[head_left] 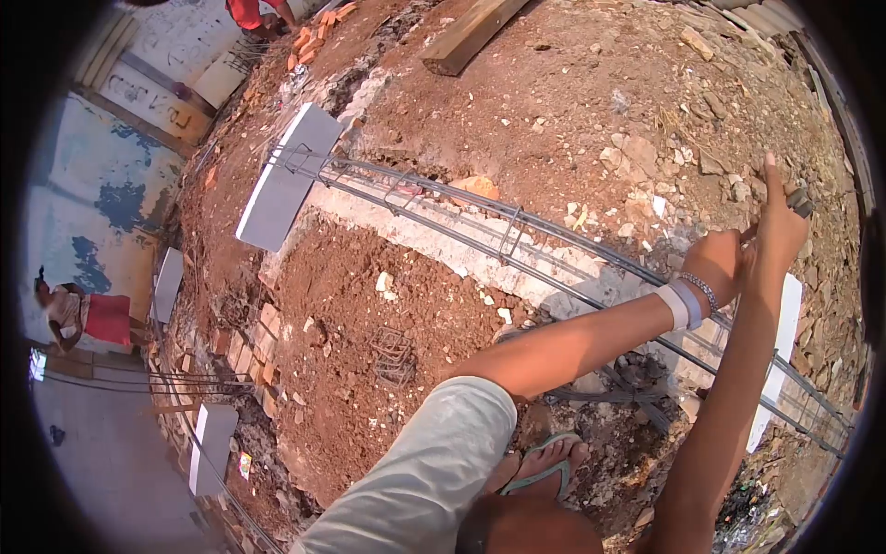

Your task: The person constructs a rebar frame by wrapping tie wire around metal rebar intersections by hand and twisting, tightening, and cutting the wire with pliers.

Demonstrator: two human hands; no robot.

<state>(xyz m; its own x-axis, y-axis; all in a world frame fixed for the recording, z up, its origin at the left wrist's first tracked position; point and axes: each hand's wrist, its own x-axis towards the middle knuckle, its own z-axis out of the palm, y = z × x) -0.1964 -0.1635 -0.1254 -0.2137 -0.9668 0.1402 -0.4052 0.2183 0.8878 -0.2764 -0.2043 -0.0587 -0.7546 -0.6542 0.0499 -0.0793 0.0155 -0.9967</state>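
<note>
My left hand (717,265), with a bracelet and a pale band at its wrist, is closed in a fist above a long steel rebar cage (591,247). Close beside it is my right hand (783,231), its index finger stretched out and the other fingers curled round a dark-headed tool (799,203) whose kind I cannot make out. A short brown piece shows between the hands; what the left fist holds is hidden. The cage runs diagonally, its parallel bars joined by square stirrups. Pale boards or blocks (293,175) lie under its far end and at the right (778,360).
Square wire stirrups (395,355) lie on reddish soil. My sandaled foot (549,469) stands below the cage. A timber beam (471,37) and orange bricks (314,39) lie farther off. One person (103,317) is at the left; another (251,13) is at the top.
</note>
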